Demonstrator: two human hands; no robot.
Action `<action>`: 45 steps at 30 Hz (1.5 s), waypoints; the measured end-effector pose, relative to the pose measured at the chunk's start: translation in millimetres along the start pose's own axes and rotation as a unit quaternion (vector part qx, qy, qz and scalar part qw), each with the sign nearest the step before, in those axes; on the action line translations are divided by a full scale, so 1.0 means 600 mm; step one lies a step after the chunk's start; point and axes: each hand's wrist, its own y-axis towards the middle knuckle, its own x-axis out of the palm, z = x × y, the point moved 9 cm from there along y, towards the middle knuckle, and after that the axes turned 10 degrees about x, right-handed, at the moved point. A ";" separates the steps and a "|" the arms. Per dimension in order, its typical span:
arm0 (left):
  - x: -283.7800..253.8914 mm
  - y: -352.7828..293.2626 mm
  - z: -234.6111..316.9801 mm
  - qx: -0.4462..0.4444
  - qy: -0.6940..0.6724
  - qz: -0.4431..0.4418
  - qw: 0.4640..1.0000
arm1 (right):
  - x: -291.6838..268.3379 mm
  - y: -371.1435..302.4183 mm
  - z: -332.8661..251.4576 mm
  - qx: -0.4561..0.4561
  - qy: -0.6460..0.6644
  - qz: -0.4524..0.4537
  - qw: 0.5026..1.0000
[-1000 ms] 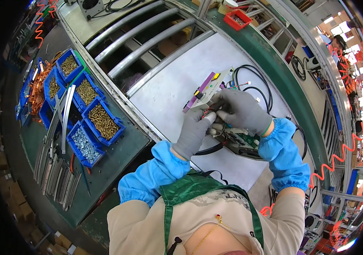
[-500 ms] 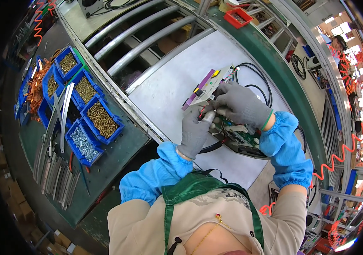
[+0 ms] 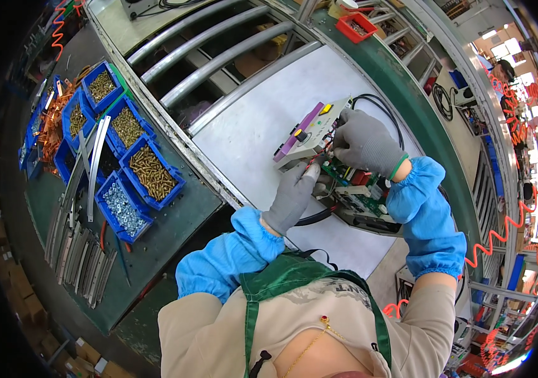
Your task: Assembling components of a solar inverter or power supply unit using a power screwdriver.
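Observation:
A front panel (image 3: 310,137) with a purple edge, a black-and-yellow knob and a yellow switch stands tilted over an opened electrical unit. The unit's green circuit board (image 3: 370,203) carries several components. My left hand (image 3: 291,200), grey-gloved, is closed at the panel's lower corner, thumb and fingers pinched by thin wires; what lies between them is too small to tell. My right hand (image 3: 370,145), gloved alike, has its fingers curled down behind the panel, above the board and its wires. Its fingertips are partly hidden, and I cannot make out what they grip.
The unit rests on a white board (image 3: 250,151) beside metal rollers (image 3: 218,72). Black cables (image 3: 390,113) loop behind it. To the left, blue bins (image 3: 155,175) hold screws and small metal parts, near metal strips (image 3: 83,261). A red tray (image 3: 356,28) stands at the far side.
The panel has shifted slightly right and tilted, showing more of its face. My right hand has moved a little right, apart from the left, uncovering more of the circuit board.

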 end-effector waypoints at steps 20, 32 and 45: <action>-0.014 0.015 0.001 0.032 0.067 -0.001 0.997 | 0.033 0.031 0.006 0.070 -0.038 -0.130 0.988; 0.005 0.004 0.081 0.114 0.487 -0.081 0.862 | -0.018 -0.049 -0.043 -0.051 0.030 0.111 0.992; -0.019 -0.025 0.088 0.063 0.285 -0.058 0.955 | -0.002 -0.069 -0.032 -0.098 0.034 0.104 0.989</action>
